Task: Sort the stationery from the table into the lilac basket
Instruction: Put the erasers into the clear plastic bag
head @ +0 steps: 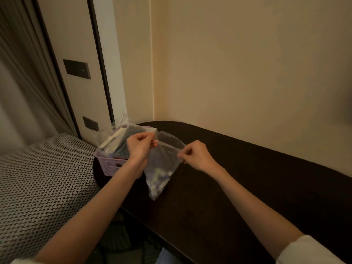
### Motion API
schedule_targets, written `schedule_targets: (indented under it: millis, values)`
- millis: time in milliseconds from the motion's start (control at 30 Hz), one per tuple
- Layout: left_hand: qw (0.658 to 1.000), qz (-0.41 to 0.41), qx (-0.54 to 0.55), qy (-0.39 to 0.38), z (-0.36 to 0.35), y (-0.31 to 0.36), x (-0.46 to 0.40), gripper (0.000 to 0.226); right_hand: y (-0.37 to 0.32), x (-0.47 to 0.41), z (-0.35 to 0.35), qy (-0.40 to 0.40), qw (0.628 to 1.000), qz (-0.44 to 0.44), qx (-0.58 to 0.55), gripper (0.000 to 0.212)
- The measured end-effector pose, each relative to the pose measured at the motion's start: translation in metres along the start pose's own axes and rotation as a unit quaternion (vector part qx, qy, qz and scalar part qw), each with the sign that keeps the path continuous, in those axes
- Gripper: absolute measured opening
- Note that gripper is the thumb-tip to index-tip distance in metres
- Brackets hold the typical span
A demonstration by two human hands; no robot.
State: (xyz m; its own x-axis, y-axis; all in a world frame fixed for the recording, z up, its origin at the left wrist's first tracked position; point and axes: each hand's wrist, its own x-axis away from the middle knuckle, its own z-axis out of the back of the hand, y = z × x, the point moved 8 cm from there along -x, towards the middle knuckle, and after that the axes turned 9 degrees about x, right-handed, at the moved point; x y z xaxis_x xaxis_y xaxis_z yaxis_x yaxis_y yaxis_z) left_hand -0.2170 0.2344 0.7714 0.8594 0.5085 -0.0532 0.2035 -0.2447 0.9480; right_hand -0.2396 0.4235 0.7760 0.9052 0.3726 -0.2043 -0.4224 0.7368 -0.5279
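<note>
Above the dark table [247, 187], 2 hands [140, 147] [196, 156] pinch a clear bag [162, 168].

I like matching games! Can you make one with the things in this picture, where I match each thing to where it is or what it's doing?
Things:
1. clear plastic bag
2. lilac basket
3. left hand
4. right hand

Places:
A. pinches the bag's top corner nearest the basket
B. hangs in the air between two hands
C. pinches the bag's top corner farther from the basket
D. stands at the end of the dark table, full of packets

Pairs: 1-B, 2-D, 3-A, 4-C
</note>
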Motion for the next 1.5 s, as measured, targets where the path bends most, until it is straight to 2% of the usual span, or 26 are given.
schedule_targets:
  millis: [167,233,367,467,600,700,800,900,967,1033,1100,1133,1233,1300,1367,1500]
  values:
    - [0.996,0.019,0.083,0.019,0.006,0.006,0.006,0.008,-0.013,0.002,0.03,0.128,0.988,0.07,-0.04,0.012]
    - [0.991,0.033,0.131,0.014,-0.001,0.009,0.017,0.006,-0.008,0.0,0.034,0.152,0.98,0.068,-0.11,0.016]
    - [0.98,0.093,0.175,0.005,-0.018,0.001,0.042,0.006,0.003,0.003,0.034,0.119,0.952,0.046,-0.279,0.019]
    - [0.973,0.14,0.185,-0.008,-0.03,-0.01,0.055,0.008,0.017,0.012,0.026,0.074,0.928,-0.014,-0.364,0.019]
    - [0.976,0.165,0.137,-0.039,-0.036,-0.021,0.061,0.017,0.044,0.016,0.012,0.056,0.918,-0.085,-0.383,0.029]
    - [0.99,0.132,0.042,-0.039,-0.029,-0.019,0.05,0.009,0.044,0.019,0.02,0.074,0.926,-0.085,-0.36,0.033]
    - [0.995,0.033,-0.077,-0.06,-0.023,-0.012,0.035,0.011,0.037,0.018,0.03,0.078,0.927,-0.082,-0.358,0.036]
    - [0.987,-0.043,-0.071,-0.135,-0.021,-0.01,0.025,0.003,0.032,0.016,0.03,0.06,0.927,-0.087,-0.359,0.037]
    - [0.958,-0.013,-0.088,-0.274,-0.025,-0.03,0.02,0.039,0.029,0.015,0.03,0.053,0.929,-0.085,-0.356,0.038]
    - [0.891,0.06,-0.176,-0.414,-0.03,-0.06,0.026,0.072,0.028,0.014,0.03,0.053,0.929,-0.084,-0.357,0.037]
    - [0.833,0.076,-0.276,-0.473,-0.035,-0.08,0.033,0.086,0.028,0.012,0.029,0.051,0.926,-0.086,-0.363,0.037]
    - [0.823,0.074,-0.301,-0.476,-0.038,-0.086,0.032,0.089,0.028,0.011,0.029,0.047,0.925,-0.086,-0.367,0.037]
    - [0.825,0.087,-0.287,-0.479,-0.053,-0.097,0.03,0.077,0.026,0.008,0.031,0.039,0.92,-0.082,-0.382,0.037]
    - [0.835,0.079,-0.284,-0.464,-0.058,-0.101,0.026,0.048,0.024,0.009,0.034,0.04,0.912,-0.079,-0.401,0.037]
    - [0.854,0.058,-0.283,-0.432,-0.061,-0.103,0.023,0.03,0.03,0.01,0.036,0.059,0.906,-0.085,-0.411,0.036]
    - [0.879,0.049,-0.271,-0.388,-0.057,-0.114,0.024,0.011,0.072,0.014,0.021,0.125,0.882,-0.16,-0.425,0.022]
